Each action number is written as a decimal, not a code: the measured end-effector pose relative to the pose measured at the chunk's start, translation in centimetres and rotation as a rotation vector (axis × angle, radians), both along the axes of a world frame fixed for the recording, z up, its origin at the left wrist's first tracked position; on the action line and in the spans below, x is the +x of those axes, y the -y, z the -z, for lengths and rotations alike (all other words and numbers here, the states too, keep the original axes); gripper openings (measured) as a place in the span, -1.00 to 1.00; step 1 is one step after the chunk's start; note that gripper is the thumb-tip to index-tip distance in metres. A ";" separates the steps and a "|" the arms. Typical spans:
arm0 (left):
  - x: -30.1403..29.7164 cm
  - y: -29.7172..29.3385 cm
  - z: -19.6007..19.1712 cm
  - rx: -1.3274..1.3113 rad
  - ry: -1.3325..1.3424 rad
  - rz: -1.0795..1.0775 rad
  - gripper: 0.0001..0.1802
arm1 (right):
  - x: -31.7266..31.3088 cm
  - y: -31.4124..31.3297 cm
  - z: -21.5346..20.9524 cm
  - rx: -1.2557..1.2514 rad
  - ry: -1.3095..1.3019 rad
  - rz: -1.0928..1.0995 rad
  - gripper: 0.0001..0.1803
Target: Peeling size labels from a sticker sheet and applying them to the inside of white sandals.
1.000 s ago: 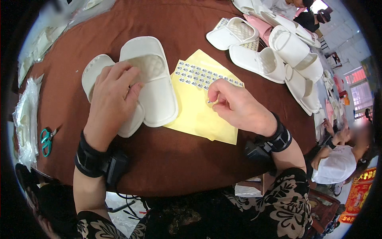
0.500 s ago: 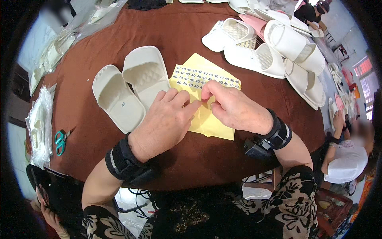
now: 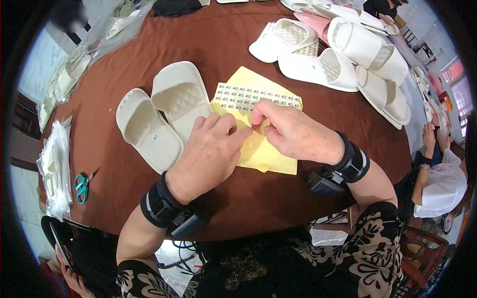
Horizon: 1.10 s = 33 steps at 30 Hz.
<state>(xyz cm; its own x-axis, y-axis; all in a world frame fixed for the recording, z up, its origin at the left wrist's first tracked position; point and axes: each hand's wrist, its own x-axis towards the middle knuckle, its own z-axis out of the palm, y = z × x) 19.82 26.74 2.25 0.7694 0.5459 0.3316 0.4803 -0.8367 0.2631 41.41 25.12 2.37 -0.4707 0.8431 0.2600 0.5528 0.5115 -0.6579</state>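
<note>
Yellow sticker sheets (image 3: 272,151) lie overlapped on the brown cloth, with rows of small printed number stickers (image 3: 258,94) along the far part. Over their near part, my left hand (image 3: 208,149) and my right hand (image 3: 293,130) meet fingertip to fingertip. The right thumb and forefinger are pinched on a tiny dark-marked piece that looks like a sticker. My left fingers are curled, thumb tip against that piece; what they hold is hidden. Left of the sheets lies a pair of cream slippers, the left slipper (image 3: 151,131) with a small sticker on its insole and the right slipper (image 3: 181,94) partly behind my left hand.
Several white slippers (image 3: 328,69) and a pink slipper (image 3: 315,25) are heaped at the far right. Teal-handled scissors (image 3: 81,188) and plastic-bagged slippers (image 3: 55,169) lie at the left edge. Other people sit nearby, one in a white top (image 3: 439,184) at the right.
My hands stay over the yellow sheets, fingertips together, with only slight finger movement. The whole view has shifted a little.
</note>
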 end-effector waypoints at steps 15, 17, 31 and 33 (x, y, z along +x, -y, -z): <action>-0.2 0.4 -0.2 0.021 -0.037 -0.008 -0.65 | 0.0 -0.4 0.0 -0.111 -0.037 0.043 -0.82; -0.3 0.3 -0.2 0.019 -0.036 -0.007 -0.66 | 0.3 -0.6 -0.4 -0.016 -0.005 0.132 -0.83; -4.6 -3.3 -0.3 0.041 0.232 -0.159 -0.76 | 0.7 -2.5 -1.8 -0.184 -0.202 0.267 -0.74; -4.8 -3.2 0.3 0.035 0.176 -0.117 -0.73 | -0.6 -2.9 -1.9 -0.202 -0.225 0.188 -0.74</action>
<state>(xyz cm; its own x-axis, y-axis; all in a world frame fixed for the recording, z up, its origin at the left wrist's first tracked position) 15.06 29.99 1.99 0.6297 0.6144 0.4753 0.5243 -0.7877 0.3236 40.80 27.97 4.24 -0.2521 0.9546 0.1589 0.4548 0.2618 -0.8513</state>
